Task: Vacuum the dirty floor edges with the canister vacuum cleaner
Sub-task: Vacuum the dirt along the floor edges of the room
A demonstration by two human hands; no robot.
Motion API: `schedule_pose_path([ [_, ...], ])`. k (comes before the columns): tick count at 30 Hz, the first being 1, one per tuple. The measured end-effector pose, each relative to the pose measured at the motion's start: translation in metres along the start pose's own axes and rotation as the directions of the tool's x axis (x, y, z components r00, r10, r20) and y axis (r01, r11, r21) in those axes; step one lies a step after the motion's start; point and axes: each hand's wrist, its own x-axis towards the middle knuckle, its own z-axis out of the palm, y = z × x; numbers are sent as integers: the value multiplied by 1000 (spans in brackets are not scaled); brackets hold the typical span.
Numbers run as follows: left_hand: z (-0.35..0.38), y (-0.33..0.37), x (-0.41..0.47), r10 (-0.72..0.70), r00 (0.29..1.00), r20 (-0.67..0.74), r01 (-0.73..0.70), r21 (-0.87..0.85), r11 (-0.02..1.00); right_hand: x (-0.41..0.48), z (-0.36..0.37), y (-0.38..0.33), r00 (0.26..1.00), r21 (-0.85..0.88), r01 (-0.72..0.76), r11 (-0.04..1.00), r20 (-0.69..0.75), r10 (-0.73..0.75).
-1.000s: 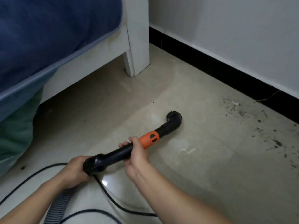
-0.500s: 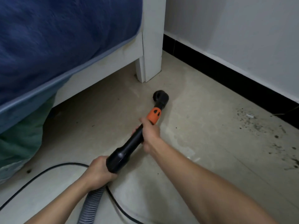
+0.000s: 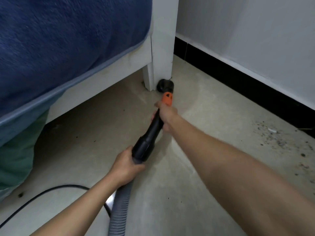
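A black vacuum wand (image 3: 151,133) with an orange collar (image 3: 167,98) reaches forward across the floor. Its round black brush nozzle (image 3: 165,85) rests on the floor right against the foot of the white bed leg (image 3: 162,65). My right hand (image 3: 166,114) grips the wand just below the orange collar. My left hand (image 3: 127,165) holds the wide rear end of the wand, where the grey ribbed hose (image 3: 120,208) joins it. A patch of dark dirt specks (image 3: 279,142) lies on the beige floor at the right, near the black baseboard (image 3: 247,87).
A bed with a blue cover (image 3: 68,40) and white frame fills the upper left, with green fabric (image 3: 15,150) hanging under it. A black cable (image 3: 51,190) curves over the floor at the lower left. A white wall (image 3: 255,31) rises behind the baseboard.
Both hands pushed the wand forward and to the left. The nozzle went from the open floor to the foot of the bed leg. My view has shifted closer to the bed.
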Motion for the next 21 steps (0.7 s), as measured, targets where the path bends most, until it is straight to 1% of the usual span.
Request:
schedule_pose_path([
  [2,-8,-35,-21,-36,999,40,35,25,999,-15,12,43,999,4,8,1000,-43,-8],
  [4,-21,-67,-41,-56,994,90,52,53,997,-41,18,81,996,56,-7,998,-83,12],
  [7,-52,-95,-60,-78,979,189,50,150,987,-88,17,124,988,268,-83,960,-104,114],
  [10,-80,-103,-64,-100,946,307,9,285,959,-132,10,150,967,470,-138,872,-126,221],
  [13,-97,-113,-59,-160,919,360,9,386,923,-163,6,166,939,584,-159,796,-159,304],
  [15,-99,-113,-56,-196,894,403,18,406,914,-175,1,168,932,599,-160,785,-169,320],
  [17,-90,-101,-53,-169,892,418,2,372,928,-172,-6,156,935,576,-133,806,-198,295],
  [19,-73,-83,-49,-116,910,399,-12,305,952,-155,-15,134,946,520,-58,852,-243,214],
  [21,-57,-63,-44,-102,922,374,7,247,969,-133,-22,107,953,411,-7,912,-272,130],
])
